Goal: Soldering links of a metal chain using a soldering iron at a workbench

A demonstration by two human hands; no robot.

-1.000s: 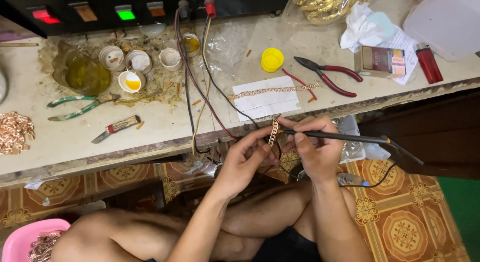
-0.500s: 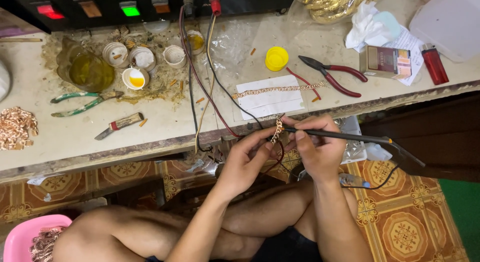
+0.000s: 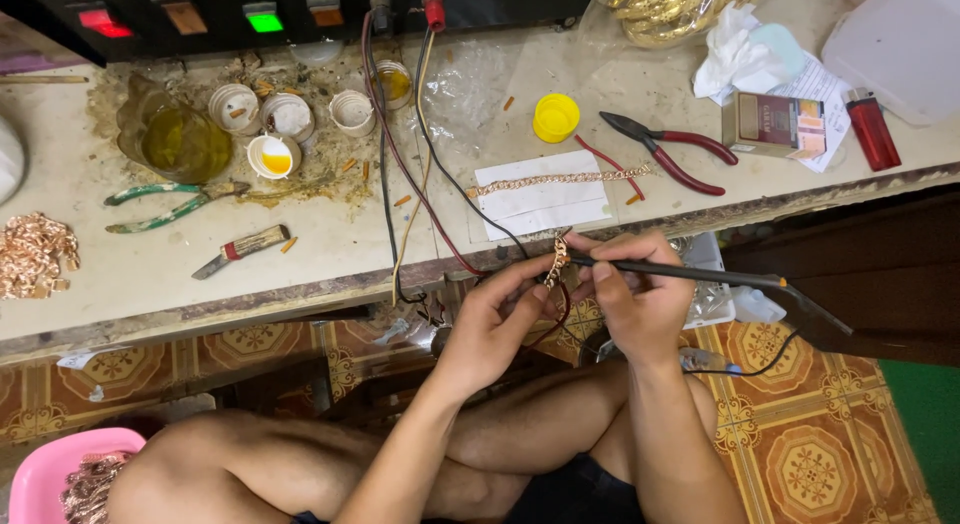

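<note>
Left hand: the left hand (image 3: 497, 319) pinches the short gold chain piece (image 3: 555, 261) between thumb and fingertips, fingers closed narrow on it, just below the desk's front edge.
Right hand: the right hand (image 3: 632, 302) grips the black pen-shaped tool (image 3: 700, 275) like a pencil; its tip meets the chain piece, and its body runs out past the hand to the right, widening into a dark handle with a thin cable under it.
Chain piece: upright between the two hands, touching both the left fingertips and the tool tip.
Just beyond the hands: a white paper sheet (image 3: 545, 197) lies on the desk (image 3: 330, 264) with a long gold chain (image 3: 560, 180) stretched across it.
Wires: red and black wires (image 3: 400, 154) run down the desk from the dark box with coloured lights (image 3: 250, 14) and drop over the edge near the left hand.
Beyond the right hand: a yellow cap (image 3: 556, 117), red-handled pliers (image 3: 675, 154), a small box (image 3: 775, 125) and a red lighter (image 3: 872, 128); farther off, crumpled white tissue (image 3: 735, 54) and a bag of gold pieces (image 3: 670, 4).
Far off to the left of the left hand: green-handled pliers (image 3: 165, 206), a small brush (image 3: 243, 250), several little round pots (image 3: 275, 124) on a stained patch, a glass dish of yellowish liquid (image 3: 180, 142), and a heap of copper-coloured chain (image 3: 35, 254).
Below: the person's crossed bare legs over a patterned tile floor (image 3: 830, 444); a pink basin (image 3: 50, 474) sits at the lower left corner.
</note>
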